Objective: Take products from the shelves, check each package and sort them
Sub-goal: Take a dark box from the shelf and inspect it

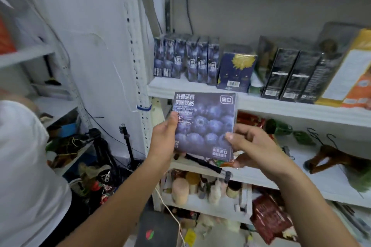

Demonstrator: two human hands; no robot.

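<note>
1. The blueberry drink pack [206, 118] is off the shelf and held up in mid-air, printed front facing the camera. It's just below the shelf edge [271, 106], where a row of matching packs [186, 58] stands upright.
2. The left hand [163, 140] grips the pack's left edge, thumb on the front, fingers hidden behind it. The right hand [257, 146] pinches the lower right corner, thumb on the front too.
3. Looks like the checking step to me: front side up for a read, back and sides not turned round yet.
4. Handling guess: it's a flat, stiff carton that looks film-wrapped (so probably a bit slippery), and with drinks inside it likely has some weight.
5. I'd hold it by opposite edges with both hands and flip it that way, not tug at the wrap
</note>
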